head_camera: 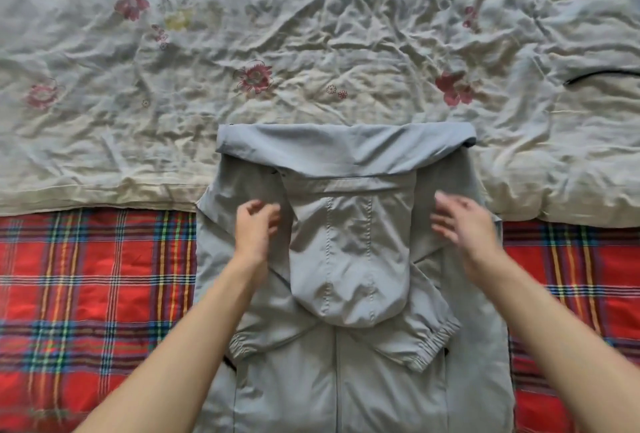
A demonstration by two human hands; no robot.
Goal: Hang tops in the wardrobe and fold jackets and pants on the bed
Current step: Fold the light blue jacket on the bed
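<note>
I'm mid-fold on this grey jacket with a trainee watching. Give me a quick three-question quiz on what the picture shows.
1. True or false: the jacket lies partly on the red plaid blanket and partly on the floral quilt.
2. Where is the hood? A) folded down onto the jacket's body, between the left hand and the right hand; B) hanging off the bed's edge; C) tucked under the quilt.
3. Fill in: the hand with its fingers stretched out straight is the ____ one.

Key: 1 true; 2 A; 3 right.
</note>
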